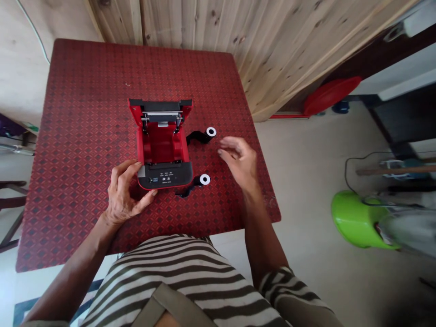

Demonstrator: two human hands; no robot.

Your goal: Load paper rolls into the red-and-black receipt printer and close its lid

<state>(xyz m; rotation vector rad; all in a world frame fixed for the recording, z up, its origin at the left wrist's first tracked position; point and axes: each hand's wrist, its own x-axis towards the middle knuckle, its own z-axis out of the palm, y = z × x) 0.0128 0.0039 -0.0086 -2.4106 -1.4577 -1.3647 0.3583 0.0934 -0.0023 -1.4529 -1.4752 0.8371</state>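
A red and black label printer [163, 176] stands on the table with its lid [161, 107] tilted up. Its red inner compartment [162, 144] is exposed, and I see no roll inside. My left hand [125, 193] grips the printer's front left corner, fingers along the side and thumb at the front edge. To the printer's right lies a small black roll with a white core [211, 132], its black strip trailing toward the printer. A second such roll [205, 180] lies near the front right corner. My right hand [240, 161] hovers right of the rolls, fingers slightly apart, holding nothing.
The table [85, 81] has a red patterned cover and meets a wooden plank wall [204, 27] at the back. On the floor to the right are a green bucket [354, 222] and a cable. A red round object [332, 94] leans farther back.
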